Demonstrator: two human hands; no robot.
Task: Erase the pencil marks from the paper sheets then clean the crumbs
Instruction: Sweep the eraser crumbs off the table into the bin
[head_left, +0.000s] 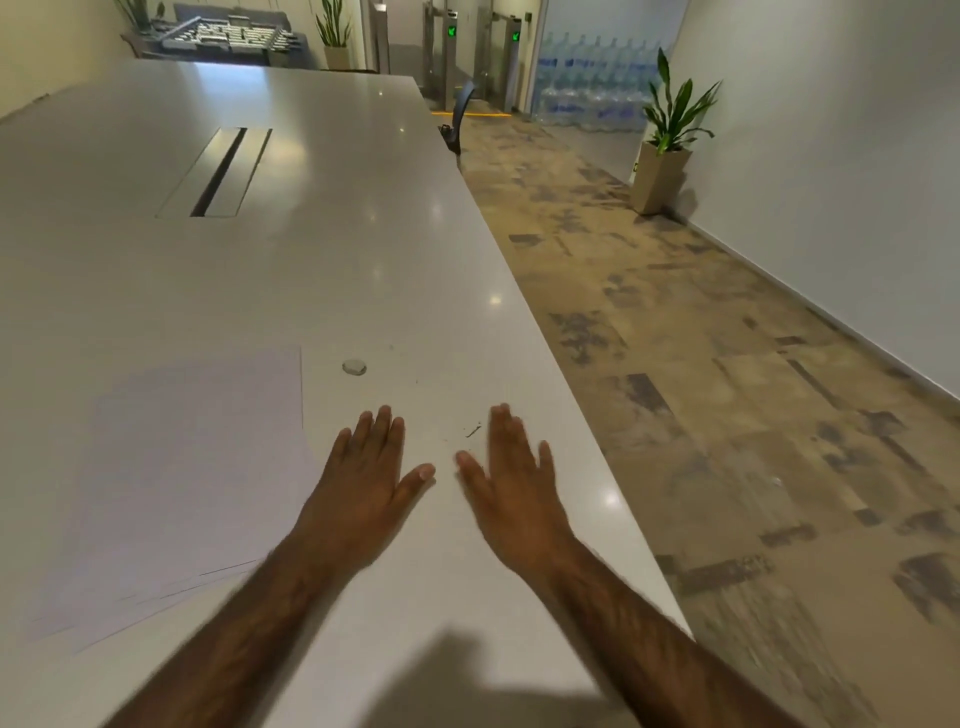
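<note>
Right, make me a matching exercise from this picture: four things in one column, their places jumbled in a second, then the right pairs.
Things:
1. paper sheets
2. small round object
3. crumbs
4. potted plant

Places:
A. between the left hand and the right hand
B. off the table, by the wall
C. to the left of the left hand
D. just beyond the left hand's fingertips

Pairs: 1-C, 2-D, 3-A, 4-B.

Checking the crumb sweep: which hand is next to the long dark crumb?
The right hand: the long dark crumb lies just beside its fingers, while the left hand is farther off, nearer the paper sheets.
</note>
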